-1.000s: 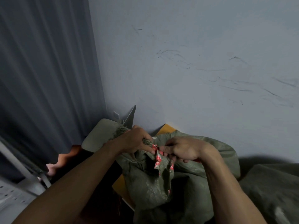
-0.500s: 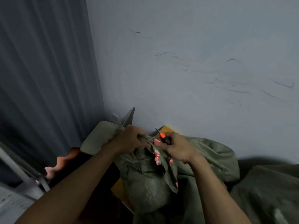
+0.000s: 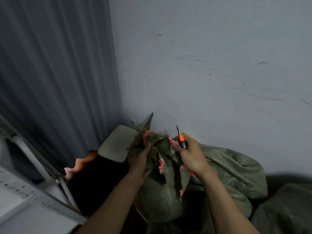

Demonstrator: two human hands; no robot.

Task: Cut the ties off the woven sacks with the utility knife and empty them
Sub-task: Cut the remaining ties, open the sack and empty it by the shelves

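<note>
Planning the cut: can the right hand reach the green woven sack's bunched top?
Probably yes: right hand, gripping the orange-handled utility knife, sits beside the sack's bunched top, nothing between; left hand grips its other side.

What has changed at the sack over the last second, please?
The right hand drew the utility knife up and clear, blade pointing upward; the hands parted, spreading the sack open at its neck. The left hand still grips the fabric; the sack stays put.
</note>
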